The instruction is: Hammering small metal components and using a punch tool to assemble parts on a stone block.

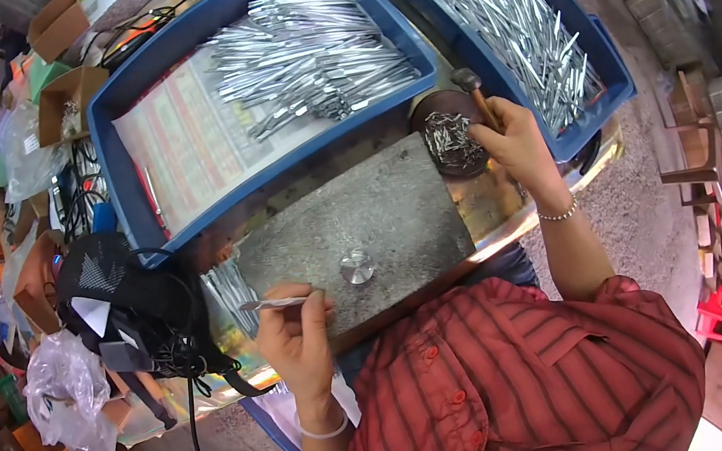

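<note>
My left hand (pixel 296 341) is closed on a thin flat metal strip (pixel 270 303), pinched between thumb and fingers over the left front of a grey metal slab (pixel 394 191). A small shiny metal disc (pixel 357 267) lies on the slab to the right of that hand. My right hand (pixel 516 145) is closed round the wooden handle of a hammer (pixel 481 100), its head pointing away from me. The fingertips of this hand are at the right rim of a round dark dish (pixel 469 169) holding many small metal rivets (pixel 449 134).
Behind the slab stands a blue tray (pixel 277 187) of slim metal pieces; a second blue tray (pixel 595 44) is at the far right. Metal strips (pixel 228 292) lie left of the slab. A black mesh bag (pixel 127 296) with a cable sits farther left, near cardboard boxes and plastic bags.
</note>
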A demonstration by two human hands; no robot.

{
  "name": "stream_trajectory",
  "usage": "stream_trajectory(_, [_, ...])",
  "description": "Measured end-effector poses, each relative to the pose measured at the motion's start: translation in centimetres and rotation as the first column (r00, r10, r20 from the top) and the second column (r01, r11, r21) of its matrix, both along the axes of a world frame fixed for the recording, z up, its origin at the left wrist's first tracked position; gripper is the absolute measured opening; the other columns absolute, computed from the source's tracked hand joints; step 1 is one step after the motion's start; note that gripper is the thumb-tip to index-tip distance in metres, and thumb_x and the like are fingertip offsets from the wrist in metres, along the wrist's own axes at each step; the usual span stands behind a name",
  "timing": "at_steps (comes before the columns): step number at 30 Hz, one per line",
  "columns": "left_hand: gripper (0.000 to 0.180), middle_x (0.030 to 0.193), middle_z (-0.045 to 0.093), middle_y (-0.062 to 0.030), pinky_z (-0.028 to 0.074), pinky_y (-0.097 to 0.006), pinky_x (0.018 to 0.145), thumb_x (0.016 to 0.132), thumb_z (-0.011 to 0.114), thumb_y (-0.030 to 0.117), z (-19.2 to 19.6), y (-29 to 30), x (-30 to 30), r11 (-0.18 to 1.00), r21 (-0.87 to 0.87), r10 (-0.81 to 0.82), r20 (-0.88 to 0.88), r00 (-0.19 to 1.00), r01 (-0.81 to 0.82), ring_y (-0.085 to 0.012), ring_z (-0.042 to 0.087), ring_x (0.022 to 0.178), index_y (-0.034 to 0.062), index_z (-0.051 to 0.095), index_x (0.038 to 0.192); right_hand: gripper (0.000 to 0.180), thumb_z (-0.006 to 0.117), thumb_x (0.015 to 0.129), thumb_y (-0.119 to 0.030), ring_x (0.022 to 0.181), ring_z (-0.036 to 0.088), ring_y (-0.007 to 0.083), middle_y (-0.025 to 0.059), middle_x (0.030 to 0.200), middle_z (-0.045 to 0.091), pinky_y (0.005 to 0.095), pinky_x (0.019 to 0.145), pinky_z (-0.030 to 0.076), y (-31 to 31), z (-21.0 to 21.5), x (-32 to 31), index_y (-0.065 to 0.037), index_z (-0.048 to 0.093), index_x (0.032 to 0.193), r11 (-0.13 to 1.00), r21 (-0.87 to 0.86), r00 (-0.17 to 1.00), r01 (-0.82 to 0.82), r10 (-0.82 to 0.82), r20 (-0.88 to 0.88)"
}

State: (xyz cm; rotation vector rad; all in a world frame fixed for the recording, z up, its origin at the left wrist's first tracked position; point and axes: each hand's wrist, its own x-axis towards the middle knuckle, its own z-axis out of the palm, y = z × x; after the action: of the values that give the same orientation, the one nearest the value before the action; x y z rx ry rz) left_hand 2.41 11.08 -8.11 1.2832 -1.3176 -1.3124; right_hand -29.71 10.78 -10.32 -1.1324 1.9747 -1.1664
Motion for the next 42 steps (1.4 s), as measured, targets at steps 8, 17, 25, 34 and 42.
stream_trajectory(8, [0.012, 0.08, 0.057, -0.007, 0.049, -0.022, 0.054, 0.085, 0.058, 0.002, 0.7, 0.1, -0.8, 0.993, 0.113, 0.063, -0.241, 0.968, -0.036, -0.013, 0.059, 0.062, 0.0005, 0.051, 0.095, 0.011, 0.06, 0.08, -0.006, 0.043, 0.037, 0.0021, 0.0041, 0.07, 0.055, 0.0164, 0.037, 0.025, 1.0, 1.8, 1.5, -0.003, 0.05, 0.084, 0.999, 0.024, 0.804, -0.027, 0.008, 0.594])
stream_trajectory(17, [0.015, 0.083, 0.055, -0.0108, 0.05, -0.024, 0.053, 0.089, 0.054, 0.011, 0.7, -0.2, -2.0, 0.963, 0.224, -0.01, -0.536, 0.844, 0.154, -0.0164, 0.059, 0.063, 0.0005, 0.048, 0.098, 0.017, 0.061, 0.076, 0.002, 0.042, 0.036, 0.0028, 0.0125, 0.078, 0.056, 0.0155, 0.035, 0.027, 1.3, 3.3, 4.9, -0.003, 0.048, 0.085, 0.981, 0.026, 0.512, -0.193, 0.078, 0.856])
stream_trajectory(25, [0.017, 0.087, 0.055, -0.0116, 0.055, -0.024, 0.057, 0.086, 0.058, 0.008, 0.8, -0.3, -3.0, 0.875, 0.367, 0.054, -0.723, 0.689, 0.316, -0.0192, 0.062, 0.071, 0.002, 0.048, 0.098, 0.017, 0.064, 0.077, -0.001, 0.042, 0.034, 0.0012, 0.0094, 0.079, 0.057, 0.0145, 0.036, 0.026, 1.0, 4.1, 8.2, -0.003, 0.051, 0.087, 0.932, 0.048, 0.368, -0.36, 0.095, 0.925])
stream_trajectory(34, [0.019, 0.09, 0.061, -0.0129, 0.055, -0.026, 0.063, 0.087, 0.058, 0.012, -0.6, -0.1, -2.8, 0.831, 0.374, 0.105, -0.832, 0.544, 0.412, -0.0188, 0.064, 0.074, 0.0015, 0.051, 0.101, 0.017, 0.066, 0.074, -0.002, 0.053, 0.046, 0.0029, 0.0009, 0.076, 0.057, 0.0181, 0.045, 0.035, 1.4, 6.1, 11.4, -0.001, 0.056, 0.088, 0.87, 0.013, 0.53, -0.492, 0.288, 0.797])
stream_trajectory(42, [0.019, 0.088, 0.062, -0.0133, 0.052, -0.024, 0.061, 0.086, 0.06, 0.014, -0.5, 0.2, -2.5, 0.834, 0.368, 0.094, -0.829, 0.551, 0.412, -0.0157, 0.062, 0.07, 0.0022, 0.052, 0.099, 0.022, 0.069, 0.073, -0.004, 0.073, 0.052, 0.0054, -0.0007, 0.08, 0.055, 0.0198, 0.065, 0.041, 1.6, 5.7, 11.9, -0.003, 0.054, 0.09, 0.859, -0.062, 0.569, -0.509, 0.389, 0.724])
